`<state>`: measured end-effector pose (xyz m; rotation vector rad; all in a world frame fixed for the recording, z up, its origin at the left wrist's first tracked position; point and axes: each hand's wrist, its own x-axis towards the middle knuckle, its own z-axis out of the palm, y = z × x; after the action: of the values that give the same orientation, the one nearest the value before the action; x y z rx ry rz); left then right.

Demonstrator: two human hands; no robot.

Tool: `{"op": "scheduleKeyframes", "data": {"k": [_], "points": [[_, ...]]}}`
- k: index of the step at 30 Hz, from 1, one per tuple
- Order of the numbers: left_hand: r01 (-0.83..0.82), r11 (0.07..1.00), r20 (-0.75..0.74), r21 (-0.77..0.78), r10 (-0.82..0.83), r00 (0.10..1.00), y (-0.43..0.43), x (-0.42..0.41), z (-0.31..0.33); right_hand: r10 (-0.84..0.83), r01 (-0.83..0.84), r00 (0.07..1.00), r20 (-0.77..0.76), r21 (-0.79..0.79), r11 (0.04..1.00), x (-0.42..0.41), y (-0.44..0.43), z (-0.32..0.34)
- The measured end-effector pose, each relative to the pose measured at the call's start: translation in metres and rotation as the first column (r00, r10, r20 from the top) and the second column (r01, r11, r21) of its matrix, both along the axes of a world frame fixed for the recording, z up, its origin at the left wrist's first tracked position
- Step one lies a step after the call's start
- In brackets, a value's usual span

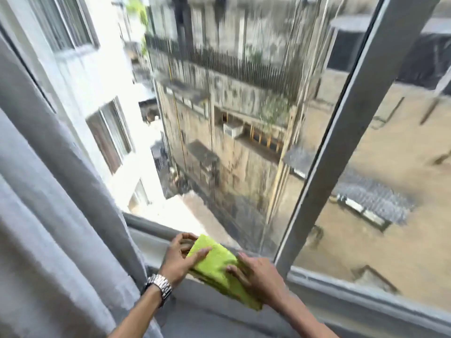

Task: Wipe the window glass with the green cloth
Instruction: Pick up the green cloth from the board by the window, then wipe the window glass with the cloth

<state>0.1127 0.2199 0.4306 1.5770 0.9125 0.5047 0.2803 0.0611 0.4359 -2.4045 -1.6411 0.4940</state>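
Note:
A folded green cloth point(217, 264) rests low against the bottom of the window, at the sill. My left hand point(179, 258), with a metal watch on its wrist, grips the cloth's upper left end with fingers curled over it. My right hand point(258, 276) lies flat on the cloth's right part and presses on it. The window glass point(219, 118) rises above the cloth and shows blurred buildings outside. The cloth's lower right corner sticks out under my right wrist.
A grey curtain point(48, 215) hangs at the left, close to my left arm. A grey vertical window frame bar point(341, 147) splits the glass just right of my hands. The grey sill point(341, 296) runs along the bottom.

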Motion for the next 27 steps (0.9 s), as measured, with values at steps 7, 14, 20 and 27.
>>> {"op": "scheduleKeyframes", "data": {"k": [7,14,20,27], "points": [[-0.016,0.833,0.386,0.554,-0.24,0.891,0.06,0.04,0.32,-0.295,-0.09,0.848,0.441,0.667,0.74,0.017,0.029,0.349],[-0.476,0.415,0.604,0.775,-0.266,0.751,0.074,0.058,0.505,-0.723,-0.183,0.399,0.564,0.822,0.54,0.012,0.08,0.507],[-0.508,0.104,0.504,0.855,0.069,0.861,0.172,0.041,0.504,-0.805,-0.065,0.322,0.499,0.86,0.507,-0.002,0.138,0.496],[-0.369,-0.095,0.381,0.924,0.174,0.908,0.273,0.041,0.474,-0.752,-0.028,0.543,0.374,0.903,0.428,0.011,0.177,0.455]]}}
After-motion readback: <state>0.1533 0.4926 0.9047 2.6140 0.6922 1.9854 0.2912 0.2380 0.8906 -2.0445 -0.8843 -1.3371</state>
